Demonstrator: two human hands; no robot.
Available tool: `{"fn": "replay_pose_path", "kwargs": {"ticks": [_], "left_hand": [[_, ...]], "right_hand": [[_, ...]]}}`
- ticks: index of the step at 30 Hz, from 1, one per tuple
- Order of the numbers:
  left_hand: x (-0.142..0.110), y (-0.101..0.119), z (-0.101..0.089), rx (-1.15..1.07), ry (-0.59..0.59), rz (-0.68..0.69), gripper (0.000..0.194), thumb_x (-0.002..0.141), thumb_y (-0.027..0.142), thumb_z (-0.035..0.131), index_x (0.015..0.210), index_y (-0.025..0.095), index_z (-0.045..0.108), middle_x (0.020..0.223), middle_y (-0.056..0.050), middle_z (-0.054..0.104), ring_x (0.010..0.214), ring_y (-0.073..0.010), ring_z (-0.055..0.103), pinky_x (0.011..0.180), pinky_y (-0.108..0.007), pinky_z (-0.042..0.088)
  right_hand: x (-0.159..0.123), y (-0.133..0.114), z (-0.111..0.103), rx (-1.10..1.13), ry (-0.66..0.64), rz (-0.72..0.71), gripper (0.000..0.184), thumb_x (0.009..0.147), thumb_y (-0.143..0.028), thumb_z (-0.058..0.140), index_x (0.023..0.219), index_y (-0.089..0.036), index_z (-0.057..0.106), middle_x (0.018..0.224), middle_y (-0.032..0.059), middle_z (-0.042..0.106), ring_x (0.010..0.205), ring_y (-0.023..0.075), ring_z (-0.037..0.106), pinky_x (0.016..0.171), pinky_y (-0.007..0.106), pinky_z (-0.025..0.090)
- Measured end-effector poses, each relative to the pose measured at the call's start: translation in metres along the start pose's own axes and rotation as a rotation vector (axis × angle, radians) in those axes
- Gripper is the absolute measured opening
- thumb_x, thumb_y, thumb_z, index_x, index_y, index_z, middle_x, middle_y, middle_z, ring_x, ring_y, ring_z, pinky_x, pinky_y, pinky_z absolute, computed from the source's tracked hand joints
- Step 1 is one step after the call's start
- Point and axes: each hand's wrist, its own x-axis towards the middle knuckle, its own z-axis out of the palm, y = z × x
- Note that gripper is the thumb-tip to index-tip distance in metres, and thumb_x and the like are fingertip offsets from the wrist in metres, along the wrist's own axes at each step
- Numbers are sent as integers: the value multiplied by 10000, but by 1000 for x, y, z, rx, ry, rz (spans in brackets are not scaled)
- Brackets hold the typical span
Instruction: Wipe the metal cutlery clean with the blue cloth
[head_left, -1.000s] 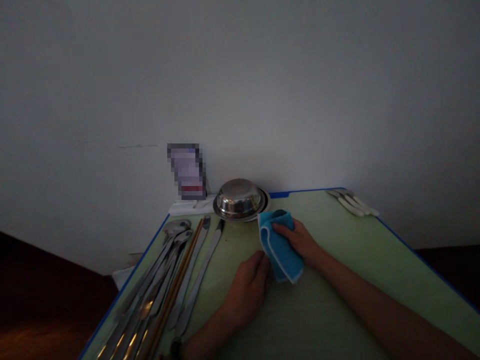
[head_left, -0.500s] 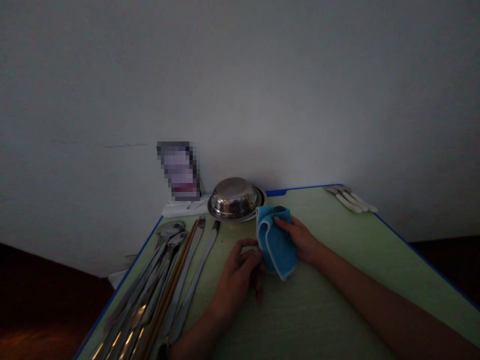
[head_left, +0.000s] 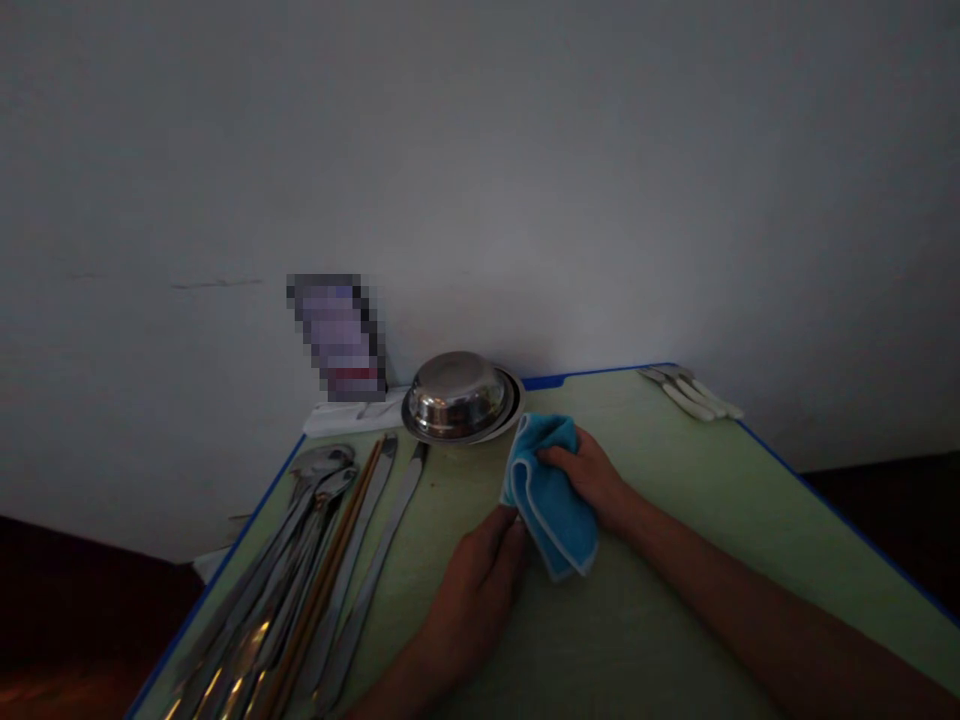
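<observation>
A blue cloth (head_left: pixel 559 510) with a pale edge hangs folded in my right hand (head_left: pixel 592 475), its thumb pressed on the front. My left hand (head_left: pixel 480 585) is closed just below and left of the cloth, with its fingertips against the cloth's lower left side. Whatever those fingers grip is hidden by the hand and the folds. Left of my left hand lie two table knives (head_left: pixel 379 560), a pair of wooden chopsticks (head_left: pixel 330 570) and a pile of metal spoons (head_left: pixel 259 600).
An upturned steel bowl (head_left: pixel 457 395) rests on another dish by the wall. A blurred phone-like screen (head_left: pixel 337 335) leans beside it, above a white object (head_left: pixel 352 412). White-handled cutlery (head_left: pixel 690 393) lies at the table's (head_left: pixel 675 490) far right corner. Blue trim edges the table.
The cloth's folds have shifted and its lower end hangs slightly lower. My left fingers have closed in against the cloth. A dark rounded tip above the cloth no longer shows. The view has shifted slightly.
</observation>
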Motion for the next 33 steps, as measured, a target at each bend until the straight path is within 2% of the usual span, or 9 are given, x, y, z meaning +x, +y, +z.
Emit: {"fn": "replay_pose_path", "kwargs": {"ticks": [3, 6, 12, 15, 18, 21, 26, 30, 33], "left_hand": [[0, -2, 1, -22, -1, 7, 237, 856, 376, 399, 881, 187, 540, 715, -11, 556, 654, -156, 514, 614, -249, 403], [0, -4, 1, -47, -9, -35, 255, 859, 400, 387, 882, 181, 516, 664, 4, 506, 593, -140, 473, 547, -236, 381], [0, -2, 2, -15, -24, -22, 235, 872, 377, 368, 813, 177, 477, 641, 16, 457, 575, -126, 431, 537, -232, 356], [-1, -1, 2, -65, -37, -18, 239, 871, 388, 376, 811, 178, 473, 630, 26, 442, 563, -118, 420, 527, -227, 345], [-1, -3, 2, -154, -65, -38, 245, 868, 396, 382, 786, 178, 457, 579, 50, 387, 513, -99, 377, 478, -211, 307], [1, -5, 2, -230, -55, -61, 247, 866, 393, 380, 761, 177, 439, 568, 60, 360, 487, -85, 343, 448, -198, 279], [3, -7, 3, -213, -27, -41, 247, 867, 381, 389, 753, 171, 452, 572, 61, 367, 498, -79, 351, 464, -195, 286], [2, -9, 2, -154, -57, -26, 240, 869, 381, 394, 792, 170, 481, 580, 58, 384, 501, -82, 358, 469, -200, 287], [2, -10, 2, -111, -62, -12, 240, 869, 380, 396, 803, 170, 490, 586, 52, 398, 510, -89, 374, 484, -208, 299]], "right_hand": [[-1, -1, 0, 96, -88, 21, 217, 623, -252, 629, 820, -203, 552, 624, -41, 613, 543, 132, 569, 560, 269, 474], [-2, 0, 1, 163, -148, -2, 245, 649, -316, 644, 846, -205, 552, 649, -37, 614, 567, 131, 577, 619, 293, 484], [1, 7, 1, 86, -53, -67, 304, 706, -489, 565, 728, -189, 527, 573, -43, 523, 506, 101, 499, 520, 237, 425], [2, 10, -1, 10, -6, -85, 354, 720, -538, 517, 665, -189, 490, 525, -54, 455, 472, 91, 450, 473, 223, 384], [3, 11, -2, -19, -2, -67, 371, 725, -556, 496, 677, -189, 505, 538, -49, 476, 500, 102, 476, 494, 233, 394], [3, 8, -2, 5, -73, -26, 334, 708, -520, 545, 710, -186, 541, 581, -42, 540, 535, 109, 517, 536, 245, 425], [3, 0, -6, 125, -253, 51, 256, 629, -318, 683, 833, -195, 589, 676, -29, 639, 611, 121, 591, 608, 261, 475], [3, -1, -10, 207, -261, 147, 224, 584, -199, 688, 791, -194, 601, 641, -28, 653, 583, 127, 608, 593, 263, 490], [4, 0, -10, 240, -239, 160, 195, 591, -182, 668, 775, -194, 603, 624, -32, 653, 566, 123, 609, 579, 257, 493]]}}
